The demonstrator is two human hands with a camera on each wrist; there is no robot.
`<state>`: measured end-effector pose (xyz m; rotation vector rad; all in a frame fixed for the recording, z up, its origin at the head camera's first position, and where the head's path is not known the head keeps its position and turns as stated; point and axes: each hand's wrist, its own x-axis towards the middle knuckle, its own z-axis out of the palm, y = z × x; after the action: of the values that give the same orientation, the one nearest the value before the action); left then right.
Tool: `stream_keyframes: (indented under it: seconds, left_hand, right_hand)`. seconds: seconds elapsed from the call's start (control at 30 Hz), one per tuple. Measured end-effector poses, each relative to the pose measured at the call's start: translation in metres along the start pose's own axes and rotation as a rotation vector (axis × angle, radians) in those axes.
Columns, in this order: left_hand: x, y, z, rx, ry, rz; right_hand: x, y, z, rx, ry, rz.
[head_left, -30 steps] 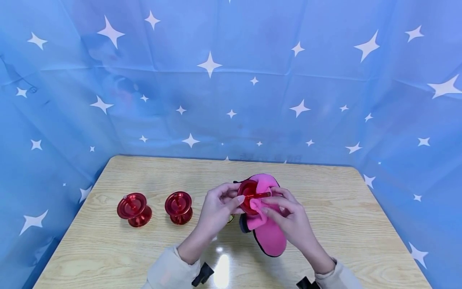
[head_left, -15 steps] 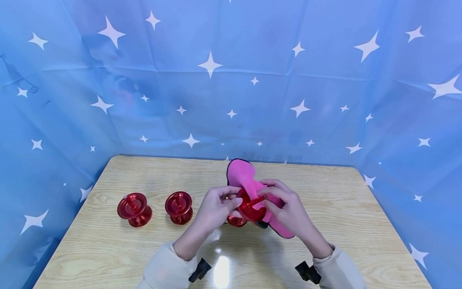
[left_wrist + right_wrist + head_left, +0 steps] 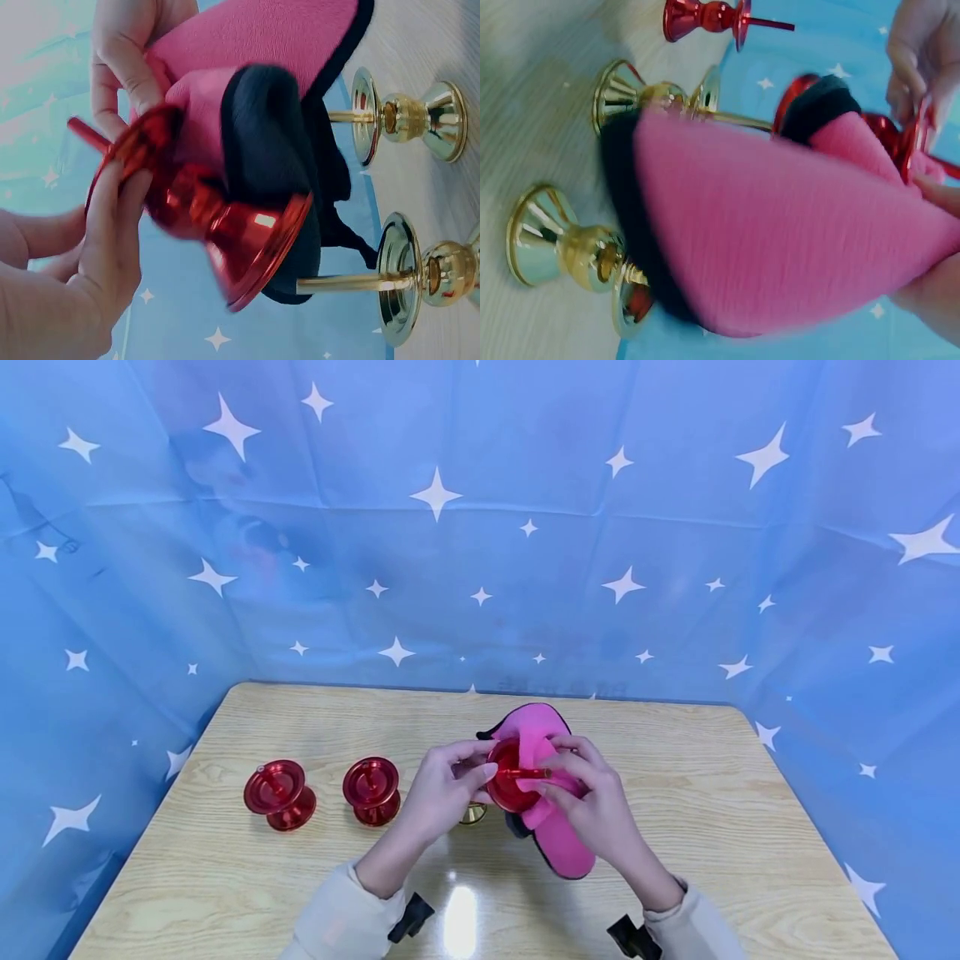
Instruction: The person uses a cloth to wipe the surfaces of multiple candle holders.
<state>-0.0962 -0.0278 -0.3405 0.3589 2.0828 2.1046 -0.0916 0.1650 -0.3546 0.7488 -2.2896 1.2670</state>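
My left hand (image 3: 444, 789) pinches a red metallic candle holder (image 3: 244, 240) by the rim of its dish. It is raised over the table and tilted, its thin spike (image 3: 528, 773) pointing right in the head view. With bent fingers my right hand (image 3: 600, 793) holds a pink cloth (image 3: 780, 232) with black edging, part of it tucked into the dish around the spike. The rest of the cloth hangs below, and in the left wrist view a fold covers the far side of the holder's stem. Right fingertips are close beside the spike.
Two red candle holders, one (image 3: 375, 787) nearer and another (image 3: 279, 795) farther left, stand on the wooden table (image 3: 750, 827). Two gold candle holders, one (image 3: 442, 116) and another (image 3: 446, 274), stand beneath the raised work, mostly hidden in the head view. A blue starred curtain (image 3: 480, 552) hangs behind.
The cloth and red candle holder turn between my hands: the cloth's top swings left, then back right, and the spike tilts up and then levels. The standing red holders stay put.
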Motion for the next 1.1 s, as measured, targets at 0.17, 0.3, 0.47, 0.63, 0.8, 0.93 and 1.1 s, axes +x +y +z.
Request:
stream_keyframes:
  seconds: [0.17, 0.3, 0.47, 0.63, 0.8, 0.93, 1.1]
  left_hand:
    - [0.000, 0.000, -0.006, 0.110, -0.126, -0.028]
    - [0.000, -0.001, -0.007, 0.066, -0.131, -0.031]
    - [0.000, 0.001, -0.005, -0.031, -0.019, -0.088]
    - [-0.001, 0.001, -0.001, -0.029, 0.069, -0.110]
    - [-0.003, -0.001, 0.001, -0.067, 0.056, -0.049]
    - [-0.003, -0.002, 0.000, -0.091, -0.008, -0.048]
    - [-0.002, -0.001, -0.006, -0.009, -0.162, -0.072]
  right_hand:
    - [0.006, 0.002, -0.002, 0.014, -0.061, -0.112]
    - [0.004, 0.002, -0.001, 0.011, -0.074, -0.044]
    - [0.001, 0.000, 0.001, 0.057, -0.025, 0.149]
    - [-0.004, -0.004, 0.004, 0.051, 0.060, 0.252]
    - [-0.009, -0.008, 0.011, -0.014, 0.107, 0.234]
    - [-0.007, -0.004, 0.010, -0.031, 0.105, 0.096]
    - [0.001, 0.005, 0.000, 0.032, -0.026, -0.135]
